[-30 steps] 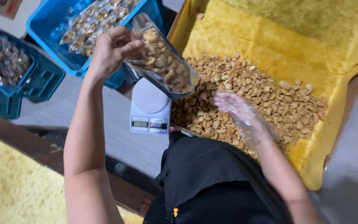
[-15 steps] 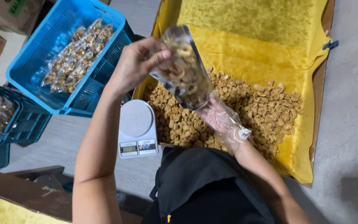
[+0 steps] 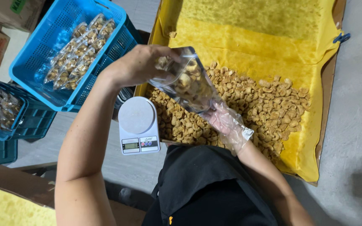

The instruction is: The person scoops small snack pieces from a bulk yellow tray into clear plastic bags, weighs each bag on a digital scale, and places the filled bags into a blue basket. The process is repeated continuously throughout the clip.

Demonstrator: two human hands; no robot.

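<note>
A blue crate (image 3: 42, 71) of filled packets (image 3: 80, 48) is standing at far left, a white kitchen scale (image 3: 138, 124) just beside it. The bare left hand (image 3: 137, 65) is pinching the top of a clear snack-filled pouch (image 3: 187, 86); the plastic-gloved right hand (image 3: 227, 125) is cupping its lower end, above loose snacks (image 3: 269, 104) lying on a yellow-lined tray (image 3: 248, 29).

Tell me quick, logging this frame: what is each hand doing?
Left hand: closed, gripping the top of the clear pouch of snacks.
Right hand, in a plastic glove: supporting the pouch from below; grip cannot be told.
</note>
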